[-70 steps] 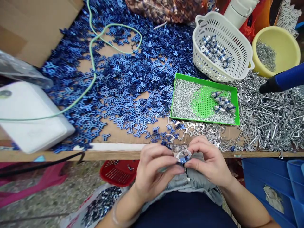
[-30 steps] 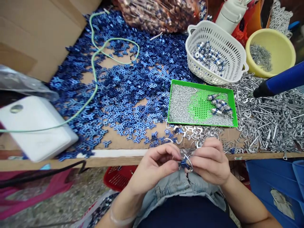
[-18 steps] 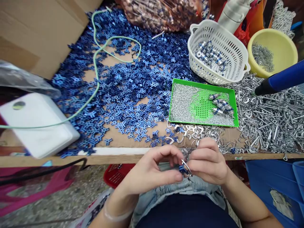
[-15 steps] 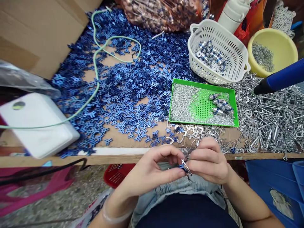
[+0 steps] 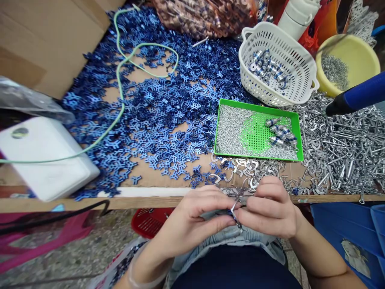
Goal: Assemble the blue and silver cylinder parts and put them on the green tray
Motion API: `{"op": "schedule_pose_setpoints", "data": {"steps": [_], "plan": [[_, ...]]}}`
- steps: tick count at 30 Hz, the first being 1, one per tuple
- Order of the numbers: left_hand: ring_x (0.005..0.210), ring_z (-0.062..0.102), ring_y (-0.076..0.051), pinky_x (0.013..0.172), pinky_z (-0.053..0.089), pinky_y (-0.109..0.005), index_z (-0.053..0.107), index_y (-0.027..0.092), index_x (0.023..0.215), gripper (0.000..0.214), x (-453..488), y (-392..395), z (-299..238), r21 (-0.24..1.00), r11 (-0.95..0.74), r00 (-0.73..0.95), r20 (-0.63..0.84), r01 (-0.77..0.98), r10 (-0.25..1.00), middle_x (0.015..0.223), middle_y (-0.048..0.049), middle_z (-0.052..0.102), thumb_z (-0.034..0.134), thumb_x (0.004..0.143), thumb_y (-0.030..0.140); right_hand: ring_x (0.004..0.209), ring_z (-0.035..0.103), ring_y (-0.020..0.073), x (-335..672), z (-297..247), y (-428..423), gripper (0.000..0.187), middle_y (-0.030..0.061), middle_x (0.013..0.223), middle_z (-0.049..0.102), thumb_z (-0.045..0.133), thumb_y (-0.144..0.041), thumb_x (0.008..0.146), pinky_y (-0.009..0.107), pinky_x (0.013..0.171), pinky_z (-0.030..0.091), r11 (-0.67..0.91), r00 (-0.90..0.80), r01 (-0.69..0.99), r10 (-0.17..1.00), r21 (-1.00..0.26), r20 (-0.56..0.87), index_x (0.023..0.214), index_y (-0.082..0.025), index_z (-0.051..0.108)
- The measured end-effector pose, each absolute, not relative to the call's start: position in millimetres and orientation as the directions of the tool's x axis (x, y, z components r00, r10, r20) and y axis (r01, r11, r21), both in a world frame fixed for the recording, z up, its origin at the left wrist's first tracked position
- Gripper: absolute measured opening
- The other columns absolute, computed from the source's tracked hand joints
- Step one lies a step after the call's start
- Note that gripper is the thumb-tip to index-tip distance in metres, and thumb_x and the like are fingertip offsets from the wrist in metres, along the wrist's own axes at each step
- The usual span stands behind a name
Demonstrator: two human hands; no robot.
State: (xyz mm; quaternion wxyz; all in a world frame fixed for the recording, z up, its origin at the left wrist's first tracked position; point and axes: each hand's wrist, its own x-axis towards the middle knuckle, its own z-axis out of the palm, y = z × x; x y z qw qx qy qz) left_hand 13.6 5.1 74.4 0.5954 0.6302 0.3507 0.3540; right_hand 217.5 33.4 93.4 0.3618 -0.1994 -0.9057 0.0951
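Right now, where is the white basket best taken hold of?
Probably the loop handle on the white basket's left rim, from the left: only flat blue pieces lie there, while the right handle sits close to the yellow bowl.

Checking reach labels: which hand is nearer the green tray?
Right. The right hand sits directly below the green tray, at the table edge; the left hand is lower and off to the tray's left. Both pinch a small metal part.

I have my left hand (image 5: 195,218) and right hand (image 5: 270,210) close together just below the table's (image 5: 135,202) front edge. The fingers are curled and pinched tip to tip. Both forearms angle inward from below, knuckles turned up.
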Motion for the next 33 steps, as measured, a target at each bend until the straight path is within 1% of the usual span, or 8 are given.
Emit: {"op": "schedule_pose_setpoints", "data": {"steps": [3, 7, 12, 16, 19, 24, 29, 33], "plan": [[0.076, 0.059, -0.013, 0.07, 0.048, -0.023, 0.066, 0.022, 0.09, 0.018, 14.2, 1.4, 74.3, 0.994, 0.108, 0.422, -0.095, -0.005, 0.901, 0.08, -0.0005, 0.066, 0.071, 0.074, 0.015, 0.072, 0.043, 0.0149, 217.4, 89.5, 33.7, 0.018, 0.0007, 0.065, 0.061, 0.052, -0.013, 0.087, 0.031, 0.063, 0.042, 0.886, -0.644, 0.272, 0.458, -0.375, 0.613, 0.084, -0.015, 0.069], [0.069, 0.059, -0.01, 0.064, 0.048, -0.018, 0.065, 0.021, 0.088, 0.024, 13.8, -0.7, 69.0, 0.913, 0.364, 0.422, -0.261, -0.182, 0.868, 0.082, -0.0004, 0.065, 0.077, 0.068, 0.027, 0.072, 0.042, 0.0151, 215.8, 80.8, 32.2, 0.02, 0.0018, 0.067, 0.059, 0.048, -0.015, 0.09, 0.031, 0.063, 0.042, 0.828, -0.564, 0.248, 0.546, -0.503, 0.62, 0.085, -0.016, 0.067], [0.062, 0.061, -0.01, 0.056, 0.05, -0.018, 0.069, 0.019, 0.094, 0.042, 16.0, 5.7, 56.0, 0.748, 0.516, 0.55, -0.244, -0.418, 0.799, 0.082, -0.0043, 0.068, 0.076, 0.063, 0.045, 0.072, 0.045, 0.0142, 212.1, 70.0, 30.5, 0.013, 0.0006, 0.068, 0.055, 0.058, -0.03, 0.085, 0.029, 0.063, 0.043, 0.653, -0.451, 0.18, 0.719, -0.735, 0.529, 0.08, -0.02, 0.065], [0.061, 0.063, -0.013, 0.051, 0.053, -0.02, 0.072, 0.017, 0.086, 0.033, 24.0, 10.3, 49.7, 0.655, 0.57, 0.55, -0.271, -0.496, 0.79, 0.072, -0.0052, 0.069, 0.073, 0.068, 0.045, 0.071, 0.046, 0.013, 209.2, 63.2, 29.6, 0.014, -0.0014, 0.068, 0.054, 0.065, -0.037, 0.078, 0.029, 0.065, 0.041, 0.517, -0.382, 0.111, 0.811, -0.849, 0.444, 0.079, -0.023, 0.065], [0.054, 0.061, -0.011, 0.046, 0.05, -0.018, 0.069, 0.015, 0.074, 0.027, 29.6, 11.3, 49.4, 0.583, 0.63, 0.532, -0.36, -0.513, 0.767, 0.065, -0.0021, 0.067, 0.08, 0.061, 0.037, 0.07, 0.048, 0.0129, 206.4, 60.4, 28.0, 0.013, -0.0018, 0.069, 0.055, 0.066, -0.037, 0.078, 0.03, 0.067, 0.041, 0.469, -0.379, 0.082, 0.831, -0.879, 0.408, 0.08, -0.024, 0.066], [0.058, 0.057, -0.007, 0.053, 0.047, -0.015, 0.063, 0.015, 0.064, 0.027, 32.6, 11.9, 52.4, 0.643, 0.529, 0.431, -0.322, -0.554, 0.843, 0.066, 0.0023, 0.061, 0.086, 0.05, 0.015, 0.07, 0.049, 0.0135, 203.1, 57.4, 25.6, 0.016, -0.0013, 0.07, 0.055, 0.066, -0.04, 0.078, 0.031, 0.066, 0.04, 0.341, -0.383, 0.042, 0.874, -0.939, 0.3, 0.081, -0.024, 0.067], [0.058, 0.05, -0.007, 0.053, 0.042, -0.016, 0.058, 0.014, 0.062, 0.031, 33.2, 11.9, 51.3, 0.772, 0.368, 0.351, -0.2, -0.518, 0.915, 0.063, 0.0038, 0.053, 0.086, 0.049, 0.016, 0.067, 0.048, 0.0131, 201.4, 55.8, 26.6, 0.018, -0.0015, 0.067, 0.057, 0.069, -0.041, 0.074, 0.031, 0.064, 0.039, 0.227, -0.41, -0.02, 0.886, -0.974, 0.215, 0.076, -0.023, 0.068], [0.061, 0.048, -0.007, 0.056, 0.041, -0.016, 0.059, 0.018, 0.074, 0.035, 31.0, 10.1, 50.0, 0.801, 0.338, 0.353, -0.171, -0.494, 0.92, 0.068, 0.0045, 0.052, 0.085, 0.052, 0.014, 0.066, 0.049, 0.0124, 200.2, 55.1, 27.5, 0.018, -0.0019, 0.065, 0.059, 0.072, -0.04, 0.071, 0.03, 0.065, 0.039, 0.174, -0.422, -0.051, 0.889, -0.983, 0.179, 0.073, -0.022, 0.068]]}}
